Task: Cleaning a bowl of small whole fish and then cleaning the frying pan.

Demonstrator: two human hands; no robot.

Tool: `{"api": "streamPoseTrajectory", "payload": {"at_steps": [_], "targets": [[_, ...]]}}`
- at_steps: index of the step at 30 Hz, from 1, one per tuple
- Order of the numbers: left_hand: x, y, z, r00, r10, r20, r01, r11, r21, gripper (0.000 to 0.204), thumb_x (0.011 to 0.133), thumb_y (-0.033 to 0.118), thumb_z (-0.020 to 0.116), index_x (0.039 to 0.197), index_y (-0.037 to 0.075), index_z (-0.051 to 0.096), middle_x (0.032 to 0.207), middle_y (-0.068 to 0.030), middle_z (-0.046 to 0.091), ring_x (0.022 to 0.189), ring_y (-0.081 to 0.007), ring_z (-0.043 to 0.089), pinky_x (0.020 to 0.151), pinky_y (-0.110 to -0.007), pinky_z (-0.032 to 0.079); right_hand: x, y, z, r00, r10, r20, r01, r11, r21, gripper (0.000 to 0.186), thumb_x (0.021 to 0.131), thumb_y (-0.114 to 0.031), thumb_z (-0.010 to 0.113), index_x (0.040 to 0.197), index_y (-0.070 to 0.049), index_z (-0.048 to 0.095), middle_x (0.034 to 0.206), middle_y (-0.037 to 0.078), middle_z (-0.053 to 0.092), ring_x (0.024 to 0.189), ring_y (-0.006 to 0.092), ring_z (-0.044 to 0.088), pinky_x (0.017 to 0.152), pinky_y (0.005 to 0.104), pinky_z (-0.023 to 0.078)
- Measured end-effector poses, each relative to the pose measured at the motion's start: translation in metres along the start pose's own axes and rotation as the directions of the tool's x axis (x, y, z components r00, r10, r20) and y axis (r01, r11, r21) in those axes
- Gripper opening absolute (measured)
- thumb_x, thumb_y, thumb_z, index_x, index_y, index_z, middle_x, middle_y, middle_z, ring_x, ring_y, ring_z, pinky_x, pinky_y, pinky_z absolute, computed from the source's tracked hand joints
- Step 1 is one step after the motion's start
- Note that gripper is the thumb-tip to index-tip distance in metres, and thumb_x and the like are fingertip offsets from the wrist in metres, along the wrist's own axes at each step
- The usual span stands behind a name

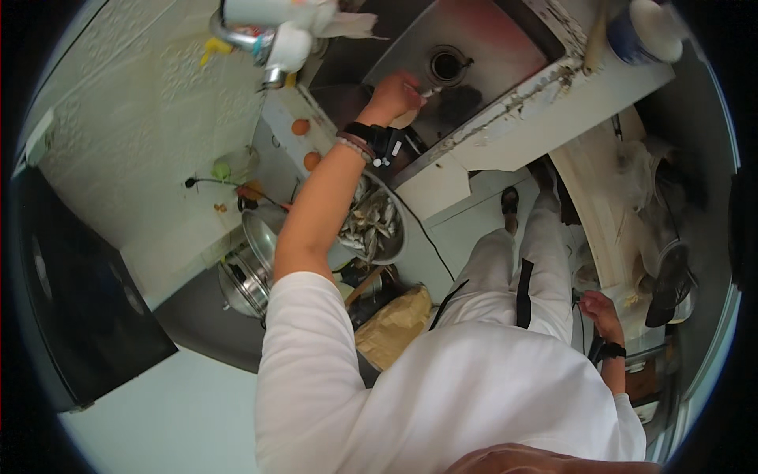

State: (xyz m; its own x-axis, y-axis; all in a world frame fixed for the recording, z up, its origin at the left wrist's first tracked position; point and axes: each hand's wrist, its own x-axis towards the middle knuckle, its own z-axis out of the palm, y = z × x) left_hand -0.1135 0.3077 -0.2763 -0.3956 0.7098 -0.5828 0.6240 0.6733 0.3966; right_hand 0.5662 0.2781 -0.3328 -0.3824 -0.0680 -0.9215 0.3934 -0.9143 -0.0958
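My left hand reaches over the near edge of the metal sink, its fingers closed. A pale, light-coloured piece shows at the fingertips, too small and blurred to name. Close by, the round drain is set in the sink floor, with a dark patch beside it. Low at my right side hangs my right hand, fingers curled; whatever they hold, if anything, I cannot make out. Under my left forearm stands a metal bowl full of small silvery fish.
A tap juts out left of the sink. Two orange-brown round things lie on the ledge. Nearer are a shiny lidded pot and a brown paper bag. A white tub stands at the far right.
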Motion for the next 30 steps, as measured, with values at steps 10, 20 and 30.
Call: {"api": "streamPoseTrajectory", "payload": {"at_steps": [10, 20, 30], "targets": [[-0.225, 0.043, -0.037, 0.884, -0.396, -0.247, 0.102, 0.681, -0.725, 0.034, 0.078, 0.006, 0.069, 0.109, -0.003, 0.056, 0.083, -0.0053, 0.062, 0.077, -0.0101, 0.058, 0.071, -0.022, 0.048, -0.011, -0.214, 0.181, 0.836, -0.398, 0.377, 0.548, 0.605, -0.578, 0.019, 0.088, -0.011, 0.056, 0.104, -0.001, 0.058, 0.088, 0.000, 0.059, 0.081, 0.0099, 0.052, 0.073, 0.0249, 0.043], [-0.333, -0.065, 0.075, 0.628, -0.649, -0.429, 0.177, 0.656, -0.734, 0.036, 0.084, 0.010, 0.062, 0.118, 0.001, 0.053, 0.116, -0.0156, 0.053, 0.086, -0.0213, 0.062, 0.071, -0.032, 0.051, 0.037, -0.189, 0.415, 0.316, -0.429, 0.846, 0.902, -0.141, -0.409, 0.009, 0.077, 0.001, 0.058, 0.085, -0.001, 0.061, 0.083, 0.013, 0.061, 0.078, 0.0280, 0.059, 0.069, 0.0341, 0.046], [-0.357, -0.071, 0.128, 0.574, -0.434, -0.694, 0.427, 0.882, -0.199, 0.036, 0.075, 0.035, 0.069, 0.092, 0.003, 0.065, 0.088, -0.0130, 0.062, 0.078, -0.0296, 0.058, 0.066, -0.040, 0.048, 0.067, -0.126, 0.525, -0.120, -0.182, 0.976, 0.434, -0.894, -0.114, 0.025, 0.065, -0.009, 0.065, 0.090, -0.004, 0.062, 0.089, 0.008, 0.059, 0.098, 0.0238, 0.049, 0.080, 0.0348, 0.039]]}}
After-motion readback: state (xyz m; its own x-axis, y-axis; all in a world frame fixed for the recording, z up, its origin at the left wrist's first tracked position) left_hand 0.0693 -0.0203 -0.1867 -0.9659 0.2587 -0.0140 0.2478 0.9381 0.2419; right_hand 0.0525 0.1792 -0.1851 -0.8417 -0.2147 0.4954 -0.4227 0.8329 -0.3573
